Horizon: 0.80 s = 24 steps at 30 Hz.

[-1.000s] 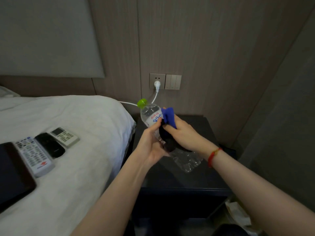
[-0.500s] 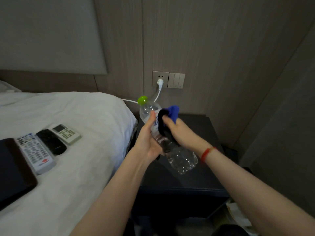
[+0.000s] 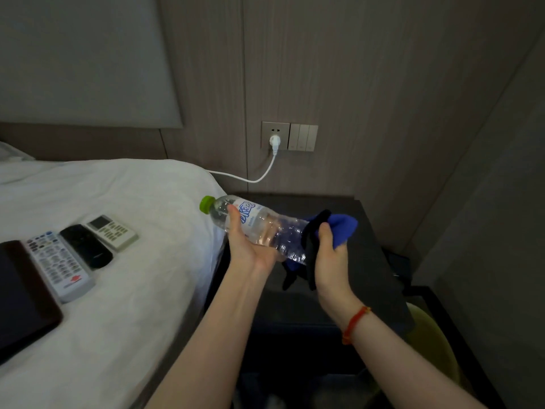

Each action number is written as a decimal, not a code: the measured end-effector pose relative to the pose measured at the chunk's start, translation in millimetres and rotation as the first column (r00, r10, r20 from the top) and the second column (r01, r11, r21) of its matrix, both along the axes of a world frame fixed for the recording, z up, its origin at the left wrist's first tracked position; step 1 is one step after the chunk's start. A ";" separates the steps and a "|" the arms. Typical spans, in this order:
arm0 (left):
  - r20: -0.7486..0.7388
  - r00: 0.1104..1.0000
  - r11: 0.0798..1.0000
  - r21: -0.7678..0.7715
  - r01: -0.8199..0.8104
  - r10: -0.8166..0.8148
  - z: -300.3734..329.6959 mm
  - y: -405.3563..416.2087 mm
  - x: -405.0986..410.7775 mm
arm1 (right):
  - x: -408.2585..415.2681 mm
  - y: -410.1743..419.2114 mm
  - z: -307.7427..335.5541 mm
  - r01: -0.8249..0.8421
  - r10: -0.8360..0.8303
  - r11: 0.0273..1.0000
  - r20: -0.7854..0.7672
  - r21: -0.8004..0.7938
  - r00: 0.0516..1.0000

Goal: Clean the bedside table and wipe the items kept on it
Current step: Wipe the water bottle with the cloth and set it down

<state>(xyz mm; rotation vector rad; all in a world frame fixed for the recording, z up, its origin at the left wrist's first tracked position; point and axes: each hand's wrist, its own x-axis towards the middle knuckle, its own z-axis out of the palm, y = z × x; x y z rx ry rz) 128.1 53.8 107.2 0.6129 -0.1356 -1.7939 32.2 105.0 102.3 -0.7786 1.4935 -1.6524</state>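
Tipped from near upright to almost level since half a second back: bottle point(image 3: 259, 224), cap now toward the bed, base toward the right. Cloth point(image 3: 339, 231) slid from the upper part down to the base end.

Nearest, two bare forearms reaching in from below, a red band point(image 3: 355, 323) on the right wrist. Left hand point(image 3: 250, 249) palm up under the bottle's middle, thumb laid up across the label, fingers curled round the far side. Right hand point(image 3: 328, 258) closed on the dark-and-blue cloth, fingers wrapped over it and the bottle's base, thumb on top.

Clear plastic, green cap point(image 3: 207, 204) screwed on, white and blue label; whether any water inside, cannot tell. Held in the air above the dark desk point(image 3: 380, 276), not touching it.

Left, on the white bed point(image 3: 132, 290): a dark tablet point(image 3: 20, 296), then a grey remote point(image 3: 59, 265), a black one point(image 3: 87, 246) and a white one point(image 3: 112, 231), side by side.

Farther back, a wall socket point(image 3: 275, 135) with a white plug, cord point(image 3: 259, 178) drooping toward the bed.
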 end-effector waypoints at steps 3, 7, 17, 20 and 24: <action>-0.012 0.997 0.997 -0.023 -0.075 0.074 1.5 2.9 -8.7 | 1.8 -2.9 0.3 0.040 -0.045 0.994 0.050 0.103 0.998; 0.077 0.991 0.991 -0.087 -0.100 0.106 3.2 4.3 -13.1 | 1.7 5.4 -2.6 0.080 -0.044 0.987 -0.247 0.139 0.968; 0.059 0.987 0.976 -0.148 0.157 -0.149 0.0 2.4 -2.1 | -3.3 -6.5 32.0 -0.440 0.231 0.884 -0.965 0.156 0.122; 0.074 0.962 0.946 -0.177 0.273 -0.264 -3.4 3.4 3.4 | -4.4 -21.7 43.4 -0.562 0.310 0.808 -0.939 0.177 0.150; 0.117 0.954 0.931 -0.215 0.295 -0.275 -0.4 2.2 -0.9 | -7.5 -40.8 57.0 -0.611 0.193 0.785 -0.978 0.105 0.080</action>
